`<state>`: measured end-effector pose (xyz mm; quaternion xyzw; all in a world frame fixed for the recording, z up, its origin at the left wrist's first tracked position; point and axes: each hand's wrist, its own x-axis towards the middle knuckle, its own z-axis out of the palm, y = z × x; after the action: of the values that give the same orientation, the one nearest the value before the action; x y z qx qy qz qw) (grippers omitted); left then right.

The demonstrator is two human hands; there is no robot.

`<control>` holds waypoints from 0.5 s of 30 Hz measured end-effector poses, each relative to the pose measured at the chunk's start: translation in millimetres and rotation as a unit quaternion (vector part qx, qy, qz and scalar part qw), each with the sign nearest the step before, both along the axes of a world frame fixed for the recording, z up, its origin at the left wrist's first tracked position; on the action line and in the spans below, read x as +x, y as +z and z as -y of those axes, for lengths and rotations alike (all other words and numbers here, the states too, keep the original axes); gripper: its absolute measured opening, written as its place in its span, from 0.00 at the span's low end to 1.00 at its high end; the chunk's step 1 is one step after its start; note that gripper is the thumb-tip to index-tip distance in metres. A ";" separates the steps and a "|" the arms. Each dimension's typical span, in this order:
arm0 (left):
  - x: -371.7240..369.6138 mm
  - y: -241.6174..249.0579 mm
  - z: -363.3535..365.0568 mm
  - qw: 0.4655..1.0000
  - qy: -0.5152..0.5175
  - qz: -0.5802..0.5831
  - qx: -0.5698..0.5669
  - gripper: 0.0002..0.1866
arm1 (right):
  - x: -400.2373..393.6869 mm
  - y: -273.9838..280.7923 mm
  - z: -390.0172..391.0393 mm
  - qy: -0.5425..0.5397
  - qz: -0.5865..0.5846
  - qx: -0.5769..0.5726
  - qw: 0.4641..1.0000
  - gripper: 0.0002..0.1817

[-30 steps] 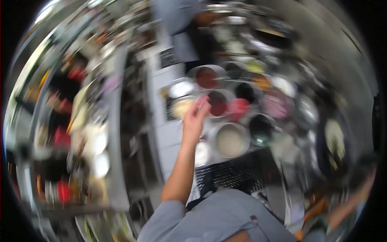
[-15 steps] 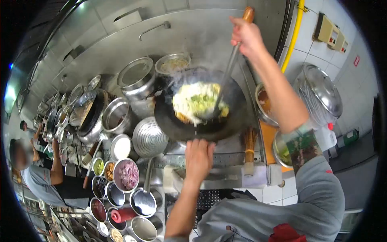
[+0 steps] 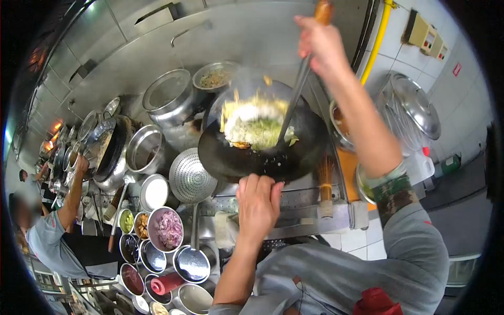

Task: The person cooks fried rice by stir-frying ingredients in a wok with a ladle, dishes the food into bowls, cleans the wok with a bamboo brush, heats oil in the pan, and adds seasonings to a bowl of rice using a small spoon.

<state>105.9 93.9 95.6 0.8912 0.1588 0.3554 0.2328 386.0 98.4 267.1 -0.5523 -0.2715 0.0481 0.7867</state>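
A black wok [image 3: 247,157] is tilted up off the stove, with rice and greens [image 3: 252,123] tossed inside it, some bits in the air. My left hand [image 3: 258,205] grips the wok at its near rim. My right hand [image 3: 321,39] is raised high and shut on the wooden end of a long ladle [image 3: 295,94], whose bowl reaches down into the food.
Left of the wok stand a perforated strainer [image 3: 190,178], steel pots [image 3: 167,97] and several bowls of seasonings, one with sliced red onion [image 3: 168,231]. A bamboo brush [image 3: 325,181] stands at the stove edge. A lidded pot [image 3: 415,107] is at the right. Another person [image 3: 52,236] works at the far left.
A second ago my left hand reached over the seasoning bowls. It has since taken the wok rim. In the last half second the wok lifted and tilted, tossing the food.
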 end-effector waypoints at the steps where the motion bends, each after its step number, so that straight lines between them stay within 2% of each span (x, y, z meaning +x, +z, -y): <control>1: 7.0 -23.4 -8.0 1.000 0.004 -0.012 0.003 0.08 | -15.4 -3.7 -9.8 -0.016 -0.002 -0.034 0.999 0.13; 3: 10.3 -85.9 -19.6 0.999 0.013 -0.052 0.002 0.08 | -24.9 -31.5 -24.9 0.010 0.032 0.002 0.999 0.14; 4: -2.3 -110.1 -13.5 0.996 0.002 -0.045 0.075 0.10 | -32.6 -29.7 -14.8 0.049 0.032 0.049 0.997 0.15; 5: -16.7 -113.9 -4.0 0.997 -0.023 -0.062 0.040 0.09 | -32.0 -19.7 -3.4 0.057 0.055 0.064 0.995 0.18; 7: -42.0 -50.8 20.3 0.999 -0.043 0.027 -0.015 0.08 | -20.4 -6.3 12.8 0.085 0.043 0.063 0.993 0.21; 10: -13.7 -31.1 -18.6 1.000 -0.021 -0.017 -0.011 0.08 | -10.6 11.7 17.5 0.090 0.002 0.031 0.995 0.22; 12: 12.8 -62.5 -41.9 0.999 -0.008 -0.031 -0.014 0.07 | 0.7 29.4 18.4 0.124 0.015 0.057 0.990 0.21; 15: 26.7 -87.7 -54.6 0.999 -0.001 -0.050 -0.004 0.07 | 18.7 16.1 33.9 0.145 0.059 0.126 0.980 0.20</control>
<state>132.5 148.6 7.8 0.9071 0.1706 0.3098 0.2284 404.7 64.5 283.2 -0.4058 -0.3987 0.0943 0.8170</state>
